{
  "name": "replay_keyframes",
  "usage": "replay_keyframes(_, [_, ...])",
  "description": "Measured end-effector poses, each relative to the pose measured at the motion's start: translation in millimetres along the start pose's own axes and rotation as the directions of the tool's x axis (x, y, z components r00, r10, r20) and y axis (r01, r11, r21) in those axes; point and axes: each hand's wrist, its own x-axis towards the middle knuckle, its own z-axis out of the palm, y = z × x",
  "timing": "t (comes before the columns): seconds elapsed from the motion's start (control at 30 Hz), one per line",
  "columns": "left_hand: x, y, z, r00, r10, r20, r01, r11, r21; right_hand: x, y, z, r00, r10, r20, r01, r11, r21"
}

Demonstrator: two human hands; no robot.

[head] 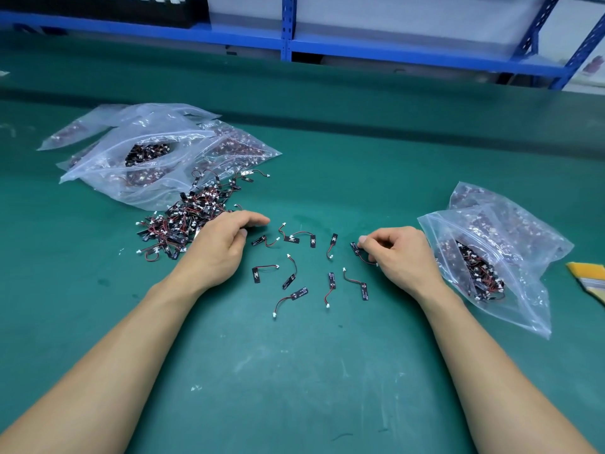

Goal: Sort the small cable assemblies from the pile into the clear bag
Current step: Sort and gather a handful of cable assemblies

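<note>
A pile of small cable assemblies [186, 217], black boards with red-black wires and white plugs, lies left of centre on the green mat. Several loose assemblies [296, 280] are spread out between my hands. My left hand [222, 247] rests on the pile's right edge with relaxed fingers and holds nothing. My right hand [399, 253] pinches one cable assembly [357, 251] by its black board, low over the mat. A clear zip bag [523, 290] partly filled with assemblies lies right beside my right hand, its mouth facing the hand.
Several clear bags [157, 152] with assemblies are stacked behind the pile at the left. A yellow object [589, 280] lies at the right edge. Blue shelving [288, 40] runs along the far side of the green mat [294, 371].
</note>
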Motion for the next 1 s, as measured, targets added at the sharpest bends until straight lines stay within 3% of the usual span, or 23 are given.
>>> replay_keyframes(1.0, [0.5,1.7,-1.5,0.998,-0.056,0.017,0.056,0.998,0.006,1.1,-0.7,-0.4,1.0,0.01,0.003,-0.01,1.0,0.011])
